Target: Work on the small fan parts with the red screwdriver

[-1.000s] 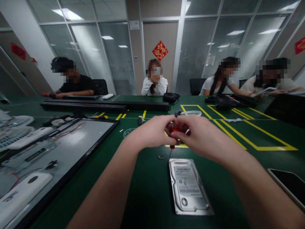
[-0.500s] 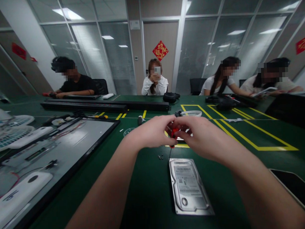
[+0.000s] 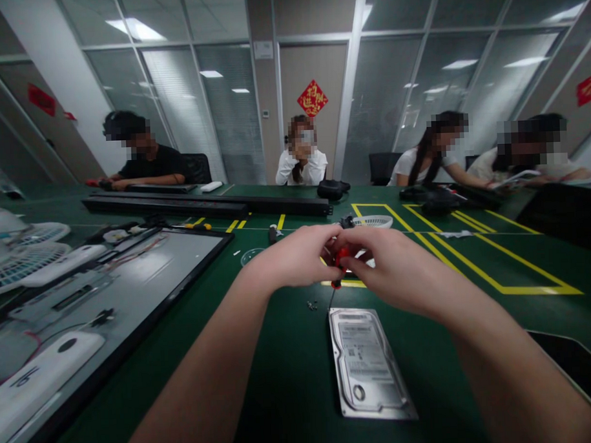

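Observation:
A silver hard disk drive lies label side up on the green table in front of me. Above its far left corner, a screwdriver with a red and black handle points downward. Its thin shaft reaches that corner of the drive. My right hand is closed around the handle with thumb and fingers. From the other side my left hand also has its fingers closed on the handle, partly hiding it. Several small screws lie on the table just left of the drive's far end.
An opened flat panel with white parts on it fills the left side. Long black bars lie across the back. A phone is at the right edge. Yellow tape marks the table. Several people sit opposite, including a person in white.
The view has shifted very slightly. Both hands stay at the screwdriver, and its red handle shows a little differently between the fingers. The drive and screws lie as before.

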